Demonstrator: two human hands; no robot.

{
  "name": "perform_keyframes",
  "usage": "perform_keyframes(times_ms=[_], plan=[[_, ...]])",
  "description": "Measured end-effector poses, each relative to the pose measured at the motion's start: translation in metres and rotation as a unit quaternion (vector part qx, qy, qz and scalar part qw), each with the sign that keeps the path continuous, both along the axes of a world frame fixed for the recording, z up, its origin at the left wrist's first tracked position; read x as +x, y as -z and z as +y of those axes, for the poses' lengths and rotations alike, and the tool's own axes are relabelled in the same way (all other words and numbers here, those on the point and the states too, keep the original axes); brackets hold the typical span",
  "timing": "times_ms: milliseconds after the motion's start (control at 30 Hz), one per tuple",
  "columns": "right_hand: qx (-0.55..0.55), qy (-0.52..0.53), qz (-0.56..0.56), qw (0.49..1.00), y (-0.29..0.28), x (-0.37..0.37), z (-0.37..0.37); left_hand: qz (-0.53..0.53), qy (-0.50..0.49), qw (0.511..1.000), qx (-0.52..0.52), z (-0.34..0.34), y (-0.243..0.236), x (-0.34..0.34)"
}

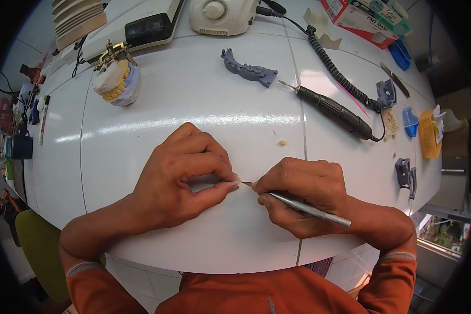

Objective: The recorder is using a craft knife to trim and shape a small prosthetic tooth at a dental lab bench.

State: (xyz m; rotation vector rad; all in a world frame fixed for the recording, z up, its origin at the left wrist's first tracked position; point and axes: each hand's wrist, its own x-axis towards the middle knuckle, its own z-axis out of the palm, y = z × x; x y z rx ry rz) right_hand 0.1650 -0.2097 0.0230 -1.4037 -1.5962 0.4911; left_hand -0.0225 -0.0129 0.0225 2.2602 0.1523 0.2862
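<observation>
White table (193, 99) — hands, metal tool (303, 208)

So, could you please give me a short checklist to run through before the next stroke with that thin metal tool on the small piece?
1. Small pale piece pinched firmly between left hand thumb and fingertips: ok.
2. Thin metal tool held like a pen in right hand, tip at the piece: ok.
3. Exact spot where the tip touches the piece: cannot tell, too small.
4. Both hands braced on the white table: ok, they appear to rest on it.
5. Black rotary handpiece and its coiled cord lying apart from the hands: ok.
6. Crumb of debris on the table beyond the hands: not ok, not yet cleared.
</observation>
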Motion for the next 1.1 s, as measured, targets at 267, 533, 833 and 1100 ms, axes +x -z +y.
perform_keyframes(times_ms=[267,533,833,1100], plan=[[0.003,0.002,0.002,1.000,0.0014,-0.0008,0.0012,0.001,0.000,1.000,-0.003,-0.0012,-0.0014,0.0001],[-0.009,-0.005,-0.001,1.000,-0.0017,0.0010,0.0014,0.006,-0.003,1.000,-0.005,-0.0018,-0.0015,0.0003],[-0.004,0.004,0.000,1.000,-0.0010,0.0004,0.0005,-0.001,-0.002,1.000,-0.004,-0.0009,0.0002,0.0002],[-0.007,-0.002,0.003,1.000,-0.0002,0.0014,0.0026,0.002,-0.001,1.000,-0.001,-0.0013,-0.0009,0.0001]])
